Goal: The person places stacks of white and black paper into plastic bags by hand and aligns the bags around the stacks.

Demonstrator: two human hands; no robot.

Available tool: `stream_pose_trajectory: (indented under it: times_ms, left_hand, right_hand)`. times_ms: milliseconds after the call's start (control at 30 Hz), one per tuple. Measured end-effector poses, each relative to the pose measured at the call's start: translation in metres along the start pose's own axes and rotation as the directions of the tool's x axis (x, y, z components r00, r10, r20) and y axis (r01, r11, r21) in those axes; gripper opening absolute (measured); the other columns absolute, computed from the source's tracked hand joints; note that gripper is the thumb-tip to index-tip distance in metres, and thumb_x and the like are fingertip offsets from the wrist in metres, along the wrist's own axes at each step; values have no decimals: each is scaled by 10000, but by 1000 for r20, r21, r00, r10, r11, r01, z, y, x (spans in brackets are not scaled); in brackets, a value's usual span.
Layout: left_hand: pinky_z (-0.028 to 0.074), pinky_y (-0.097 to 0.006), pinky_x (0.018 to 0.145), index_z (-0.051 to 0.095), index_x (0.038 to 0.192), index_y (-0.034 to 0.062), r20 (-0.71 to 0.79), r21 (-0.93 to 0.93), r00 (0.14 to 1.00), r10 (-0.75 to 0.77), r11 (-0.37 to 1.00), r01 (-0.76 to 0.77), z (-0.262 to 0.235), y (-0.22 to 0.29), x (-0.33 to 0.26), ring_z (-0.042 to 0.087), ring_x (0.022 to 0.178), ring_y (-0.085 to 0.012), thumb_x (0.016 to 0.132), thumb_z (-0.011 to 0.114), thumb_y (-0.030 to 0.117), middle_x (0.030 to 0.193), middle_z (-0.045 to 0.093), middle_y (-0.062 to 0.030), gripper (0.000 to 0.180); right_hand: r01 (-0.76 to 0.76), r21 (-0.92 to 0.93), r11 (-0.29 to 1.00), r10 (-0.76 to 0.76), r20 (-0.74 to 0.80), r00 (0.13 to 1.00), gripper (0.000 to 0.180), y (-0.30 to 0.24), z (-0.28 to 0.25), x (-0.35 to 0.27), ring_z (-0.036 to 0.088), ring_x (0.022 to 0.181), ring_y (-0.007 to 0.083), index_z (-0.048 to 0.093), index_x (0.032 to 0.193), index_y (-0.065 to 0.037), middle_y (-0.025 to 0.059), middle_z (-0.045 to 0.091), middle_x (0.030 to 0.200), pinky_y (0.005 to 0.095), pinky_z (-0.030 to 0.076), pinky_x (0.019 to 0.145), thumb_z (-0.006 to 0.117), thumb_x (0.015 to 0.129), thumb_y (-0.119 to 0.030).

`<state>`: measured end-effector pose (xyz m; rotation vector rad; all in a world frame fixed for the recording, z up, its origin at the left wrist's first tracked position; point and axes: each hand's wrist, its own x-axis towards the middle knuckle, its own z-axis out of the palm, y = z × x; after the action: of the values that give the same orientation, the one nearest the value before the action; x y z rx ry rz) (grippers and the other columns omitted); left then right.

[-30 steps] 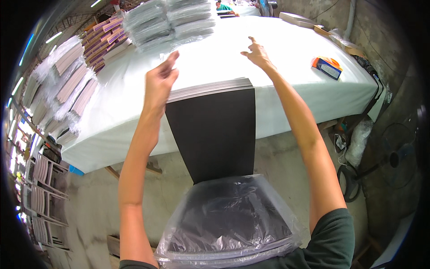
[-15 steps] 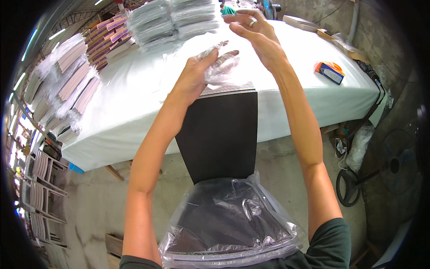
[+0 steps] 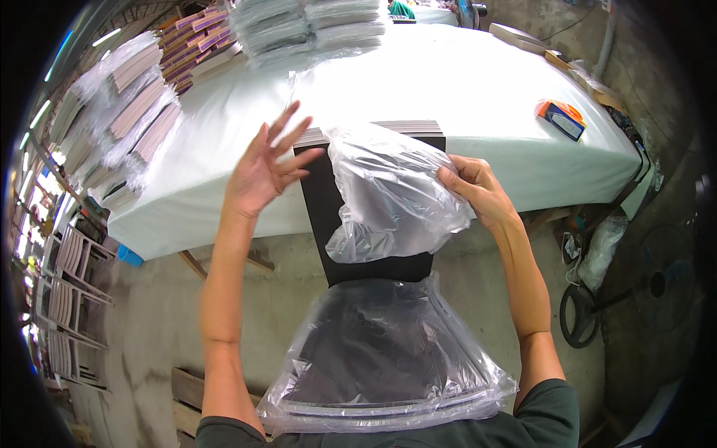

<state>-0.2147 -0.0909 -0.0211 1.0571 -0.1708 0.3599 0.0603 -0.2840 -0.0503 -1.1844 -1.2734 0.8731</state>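
Observation:
My right hand (image 3: 480,190) pinches the upper right edge of a crumpled clear plastic bag (image 3: 392,198). The bag hangs over a long black panel (image 3: 323,213) that reaches from the table edge down toward me. My left hand (image 3: 270,166) is raised just left of the bag, fingers spread, with nothing in it. Close to my body, the panel's near end is inside another clear plastic wrapping (image 3: 388,351). A striped edge of stacked sheets (image 3: 407,127) shows at the table's front, partly hidden by the bag.
The table (image 3: 179,209) has a pale cloth. On it stand plastic-wrapped stacks (image 3: 272,33), more wrapped bundles (image 3: 127,112) and an orange and blue box (image 3: 564,121). White chairs (image 3: 71,299) are stacked at the left. A dark fan (image 3: 657,282) stands at the right.
My right hand has come down and now grips the plastic bag, which was bunched at my left hand. My left hand has let go and moved left. The bag is spread out over the panel.

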Motion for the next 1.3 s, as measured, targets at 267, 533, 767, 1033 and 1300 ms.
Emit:
stream_pose_trajectory:
  times_ms: [267,533,767,1033,1300]
  left_hand:
    - [441,-376,846,405,1285,77,-158,259,985,-73,959,113,20,-94,11,516,1095,-180,857,568,393,1175,538,-83,556]
    - [515,-366,720,227,1395,105,-408,-39,894,186,975,-220,-26,-82,-23,573,959,-178,831,428,608,1364,398,-77,782]
    - [278,-408,1050,105,1407,21,134,-18,990,50,999,-48,9,-84,6,349,1261,-302,679,400,756,1373,328,-213,1076]
    - [410,-318,949,368,1322,-7,-217,419,967,-136,881,218,30,-73,-2,515,1106,-170,922,464,177,1241,512,-138,450]
    - [430,-376,956,368,1304,-33,-338,226,941,-16,969,97,38,-74,5,529,1103,-292,876,534,121,1228,503,-191,484]
  right_hand:
    - [-37,341,939,122,-229,966,428,24,3,0,552,881,101,507,1140,56,59,588,1004,250,456,759,598,864,-258]
    - [92,499,862,69,-294,953,181,18,-15,-11,556,804,55,598,1022,-53,-5,607,933,205,462,714,586,871,-150]
    - [25,111,993,0,-216,976,224,16,-4,-4,469,641,14,621,950,-29,-50,543,702,181,371,556,612,858,-232]
    - [-34,-113,993,-4,-321,947,237,17,-10,-9,296,532,11,634,874,-16,-83,383,588,217,205,455,620,848,-251]
    - [5,-328,945,-126,-349,929,261,26,-10,-5,282,543,29,602,766,7,-68,346,586,237,216,460,632,839,-242]
